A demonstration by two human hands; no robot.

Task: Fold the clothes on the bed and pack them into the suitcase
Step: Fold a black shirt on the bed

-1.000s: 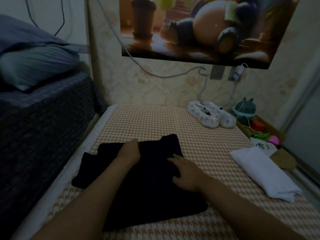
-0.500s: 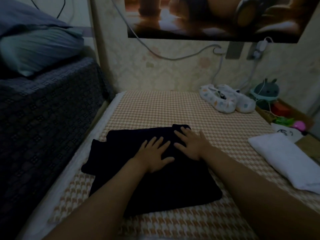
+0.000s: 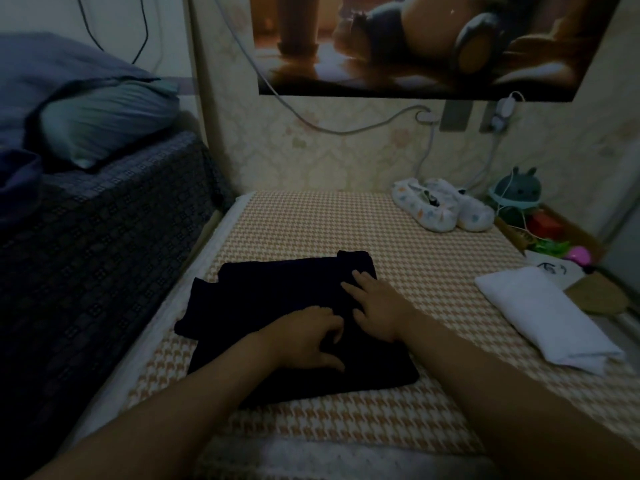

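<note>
One camera sits on the person's head. It looks forward and down at the checked bed (image 3: 311,230). The left hand (image 3: 304,337) and the right hand (image 3: 377,310) reach in from the bottom edge, close under the camera, to the middle. The far wall (image 3: 346,161) and its poster (image 3: 415,46) fill the top. The view is wide.

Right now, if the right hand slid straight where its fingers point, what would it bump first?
Probably nothing close: the right hand would leave the dark garment, cross checked bed cover, then meet the wall.
</note>
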